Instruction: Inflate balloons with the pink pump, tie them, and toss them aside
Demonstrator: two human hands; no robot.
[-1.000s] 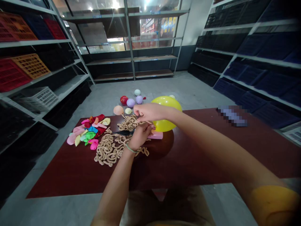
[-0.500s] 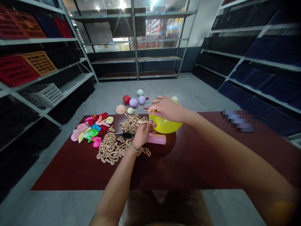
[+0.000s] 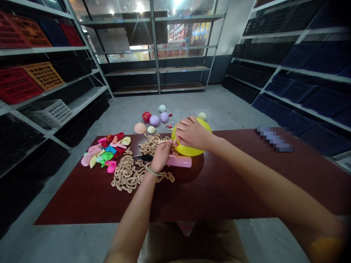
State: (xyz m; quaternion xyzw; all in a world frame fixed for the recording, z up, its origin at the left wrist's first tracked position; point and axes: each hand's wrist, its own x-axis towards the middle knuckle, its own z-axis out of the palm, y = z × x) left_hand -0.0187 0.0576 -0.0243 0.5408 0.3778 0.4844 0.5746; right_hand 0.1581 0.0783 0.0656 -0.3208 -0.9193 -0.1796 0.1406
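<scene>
A yellow inflated balloon (image 3: 192, 149) rests on the dark red table (image 3: 219, 186). My right hand (image 3: 192, 133) lies over the balloon's left top, fingers curled and pressed on it near its neck. My left hand (image 3: 161, 155) is closed just left of the balloon, pinching a strand of the tan curly string (image 3: 128, 175) at the balloon's neck. The rest of the string lies in a loose heap under and left of that hand. A pink hand pump (image 3: 179, 161) with a dark nozzle lies beneath my left hand.
A pile of flat coloured balloons (image 3: 105, 153) lies at the table's left. Several small inflated balloons (image 3: 154, 119) sit on the floor beyond the table. Metal shelves with red, orange and white crates (image 3: 35, 75) line the left; dark bins fill shelves on the right.
My right hand moved from the string at the left onto the balloon's top, then drew back down to its left side. The balloon sank lower onto the table. My left hand stayed at the neck.
</scene>
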